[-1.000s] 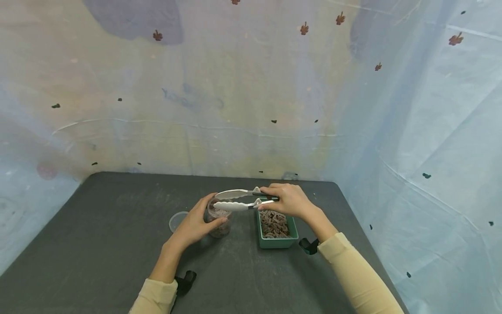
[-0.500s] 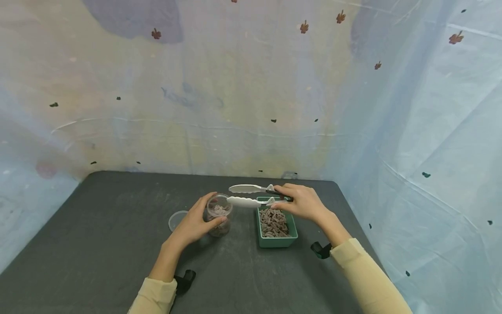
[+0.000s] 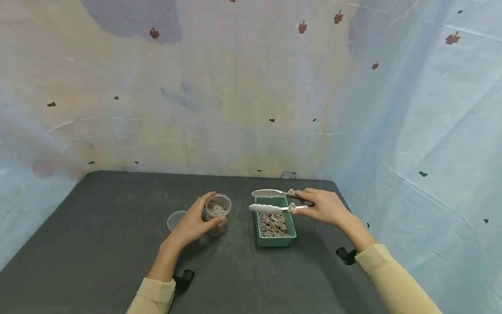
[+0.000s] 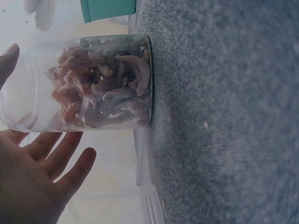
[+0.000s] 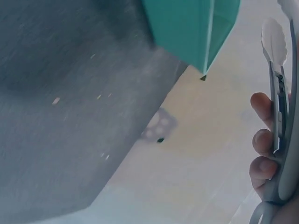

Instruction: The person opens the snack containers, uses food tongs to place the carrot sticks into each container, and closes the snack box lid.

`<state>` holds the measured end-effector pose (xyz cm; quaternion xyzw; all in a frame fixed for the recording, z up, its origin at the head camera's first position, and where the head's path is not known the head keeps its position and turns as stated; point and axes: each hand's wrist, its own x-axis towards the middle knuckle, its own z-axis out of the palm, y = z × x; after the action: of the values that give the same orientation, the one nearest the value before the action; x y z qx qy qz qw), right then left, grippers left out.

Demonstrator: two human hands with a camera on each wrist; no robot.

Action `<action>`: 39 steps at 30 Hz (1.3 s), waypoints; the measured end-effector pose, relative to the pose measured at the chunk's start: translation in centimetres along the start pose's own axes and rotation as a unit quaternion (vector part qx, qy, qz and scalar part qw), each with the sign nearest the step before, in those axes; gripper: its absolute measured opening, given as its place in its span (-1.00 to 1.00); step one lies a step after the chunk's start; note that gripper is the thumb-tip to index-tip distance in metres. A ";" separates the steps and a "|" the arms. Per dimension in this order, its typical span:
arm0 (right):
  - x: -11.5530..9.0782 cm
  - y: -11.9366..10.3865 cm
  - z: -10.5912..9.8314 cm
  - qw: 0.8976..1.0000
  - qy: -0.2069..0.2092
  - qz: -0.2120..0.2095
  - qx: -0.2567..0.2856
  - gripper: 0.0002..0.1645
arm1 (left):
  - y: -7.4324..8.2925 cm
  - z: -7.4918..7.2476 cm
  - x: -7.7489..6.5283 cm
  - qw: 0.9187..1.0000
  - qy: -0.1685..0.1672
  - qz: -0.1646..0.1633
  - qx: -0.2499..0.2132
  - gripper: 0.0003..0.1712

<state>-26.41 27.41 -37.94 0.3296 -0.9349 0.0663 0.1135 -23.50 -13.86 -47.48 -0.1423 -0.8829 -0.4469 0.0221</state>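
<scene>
My left hand [image 3: 195,222] holds a clear plastic jar [image 4: 100,84] around its upper part, fingers on one side and thumb on the other. The jar stands upright and lidless on the table, partly filled with brownish, twisted dried pieces [image 4: 103,84]. My right hand [image 3: 323,207] grips a pair of tongs [image 3: 300,202] with pale scalloped tips and dark handles. The tongs' tips are spread, with nothing between them, over the back part of a green rectangular tub [image 3: 276,242]. Similar brown pieces [image 3: 273,225] lie inside the tub.
A clear round lid [image 3: 173,221] lies on the dark table [image 3: 235,279] to the left of the jar, partly behind my left hand. Small light crumbs [image 5: 56,101] are scattered on the tabletop. A patterned plastic sheet [image 3: 235,87] hangs behind and at the sides.
My right hand has moved the tongs rightward, from over the jar's mouth to over the green tub. My left hand keeps its hold on the jar.
</scene>
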 end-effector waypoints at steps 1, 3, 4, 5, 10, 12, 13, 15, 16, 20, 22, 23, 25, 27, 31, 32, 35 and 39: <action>-0.2 0.2 -0.1 1.000 -0.002 -0.003 -0.005 -0.23 | 0.0 0.0 0.0 1.000 0.000 -0.001 0.000 0.12; -0.6 0.5 -0.4 1.000 -0.008 -0.009 -0.016 -0.20 | 0.0 0.0 0.0 1.000 -0.002 -0.001 0.001 0.13; -0.8 0.7 -0.5 1.000 -0.010 -0.012 -0.022 -0.20 | 0.0 0.0 0.0 1.000 -0.002 -0.002 0.002 0.14; -1.0 0.9 -0.6 0.999 -0.012 -0.015 -0.028 -0.19 | -0.1 0.0 0.0 1.000 -0.003 -0.001 0.003 0.15; -1.6 1.7 -1.2 0.999 -0.022 -0.026 -0.042 -0.15 | -0.1 0.0 0.1 1.000 -0.002 0.000 0.000 0.14; -1.8 1.9 -1.3 0.998 -0.028 -0.035 -0.051 -0.14 | -0.2 0.0 0.1 1.000 -0.001 0.001 0.000 0.14; -1.8 2.0 -1.5 0.997 -0.033 -0.040 -0.057 -0.13 | -0.2 0.0 0.1 1.000 -0.001 0.001 0.001 0.14; -1.7 2.1 -1.8 0.996 -0.048 -0.046 -0.066 -0.10 | -0.2 0.0 0.1 1.000 0.000 0.002 0.001 0.13; -1.7 2.1 -1.9 0.995 -0.056 -0.050 -0.069 -0.09 | -0.2 0.0 0.1 1.000 0.000 0.002 0.000 0.13; -1.2 2.3 -2.5 0.991 -0.092 -0.054 -0.083 -0.02 | -0.2 0.0 0.1 1.000 0.000 0.001 -0.003 0.12; -0.8 2.3 -2.8 0.989 -0.107 -0.055 -0.086 -0.01 | -0.2 0.0 0.1 1.000 -0.001 0.001 -0.002 0.13; -0.7 2.2 -3.0 0.988 -0.113 -0.055 -0.086 -0.01 | -0.2 0.0 0.1 1.000 0.000 0.001 -0.001 0.13; -0.3 2.0 -3.3 0.987 -0.126 -0.057 -0.086 -0.02 | -0.2 0.0 0.1 1.000 0.000 0.002 0.003 0.14; 0.1 1.7 -3.6 0.984 -0.142 -0.057 -0.087 -0.04 | -0.2 0.1 0.1 1.000 0.000 0.001 0.005 0.14; 1.0 0.9 -4.1 0.977 -0.176 -0.054 -0.104 -0.03 | -0.2 0.0 0.0 1.000 0.001 0.000 0.006 0.12; 1.2 0.7 -4.2 0.975 -0.184 -0.053 -0.111 -0.02 | -0.1 0.0 0.0 1.000 0.001 -0.002 0.005 0.12; 1.8 0.2 -4.2 0.966 -0.210 -0.048 -0.139 0.03 | -0.1 0.0 0.0 1.000 0.001 -0.001 0.003 0.11; 2.5 -0.3 -4.0 0.957 -0.233 -0.043 -0.165 0.07 | -0.2 -0.1 0.1 1.000 0.000 0.004 0.001 0.10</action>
<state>-27.45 26.44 -33.44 0.3523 -0.9184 -0.1723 -0.0521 -23.65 -14.03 -47.61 -0.1454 -0.8828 -0.4459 0.0243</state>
